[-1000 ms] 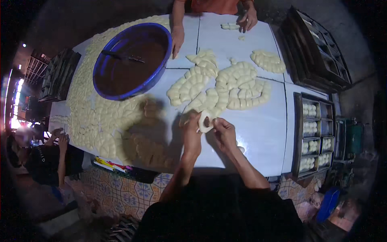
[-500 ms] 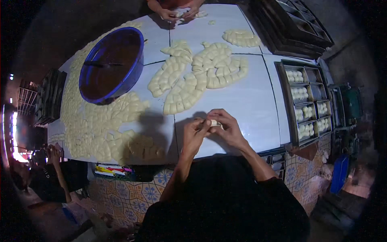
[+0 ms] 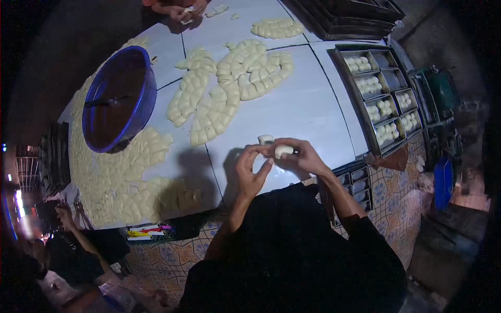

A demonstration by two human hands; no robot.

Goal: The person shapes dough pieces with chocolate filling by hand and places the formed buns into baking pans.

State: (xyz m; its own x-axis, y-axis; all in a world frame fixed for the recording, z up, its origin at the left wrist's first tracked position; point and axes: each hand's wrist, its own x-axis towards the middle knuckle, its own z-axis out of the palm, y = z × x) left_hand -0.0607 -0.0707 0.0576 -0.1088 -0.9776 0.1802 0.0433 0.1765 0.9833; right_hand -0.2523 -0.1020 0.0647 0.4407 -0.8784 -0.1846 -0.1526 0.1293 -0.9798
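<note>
My right hand (image 3: 305, 159) has its fingers curled round a smooth white dough ball (image 3: 284, 152). My left hand (image 3: 252, 173) is just left of it, thumb apart from the fingers, fingertips reaching my right fingers; I see nothing held in it. Another small white dough piece (image 3: 265, 139) shows just beyond my fingertips. Flat, segmented dough pieces (image 3: 214, 120) lie on the white tiled table (image 3: 323, 125), and more cover its left part. A blue basin (image 3: 148, 107) with brown contents and a dark utensil stands at the left.
Metal trays (image 3: 357, 83) hold dough balls at the right; dark trays (image 3: 339, 18) are stacked behind them and at the far left (image 3: 55, 156). A co-worker's hands (image 3: 177, 11) handle dough across the table. Another person (image 3: 73, 250) is at lower left. Coloured items (image 3: 147, 232) lie below the table edge.
The open dough piece with brown filling that both hands held is now a rounded ball in my right hand. My left fingers have spread. The view has shifted toward the right.
</note>
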